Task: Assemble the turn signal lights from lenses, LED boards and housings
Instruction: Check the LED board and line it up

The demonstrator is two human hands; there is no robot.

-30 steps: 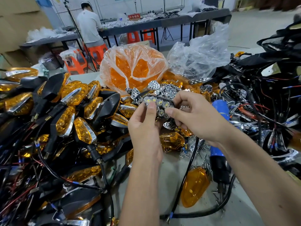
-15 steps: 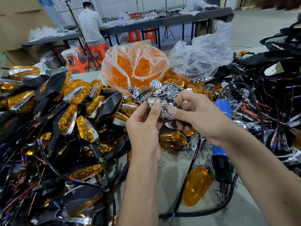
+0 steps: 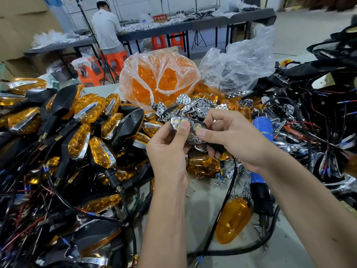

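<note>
Hands are both up over the middle of the table, working one part between them: a chrome reflector with the LED board (image 3: 188, 130) seated in a black housing, as far as I can tell. Left hand (image 3: 170, 151) has its thumb pressed on the top lamp cup with the fingers curled behind it. Right hand (image 3: 229, 140) pinches the other end, thumb on the face and fingers wrapped underneath. So both are closed on that piece, and I'd guess the step is pressing the board home before a lens goes on.

What could go wrong: thumbs sit right on the LEDs, so a hard push off-centre could seat the reflector crooked or smudge the cups. The housing's black lead (image 3: 224, 200) hangs down to the table, and a tug could snag it on the loose screws (image 3: 239, 178) or the blue electric screwdriver (image 3: 260, 171) lying just to the right.

Room is tight. Finished signals (image 3: 81, 132) and wiring are heaped all along the left edge, a black harness tangle (image 3: 318, 122) crowds the right edge, and the bag of amber lenses (image 3: 158, 78) plus loose chrome reflectors (image 3: 195, 107) block the far side. The only bare table (image 3: 195, 213) is the strip toward the near edge, under the forearms, and it already has a loose amber lens (image 3: 231, 221) on it. Another lens (image 3: 202, 166) lies right below the hands, so that's the easy grab; anything dropped sideways probably vanishes into the piles.
</note>
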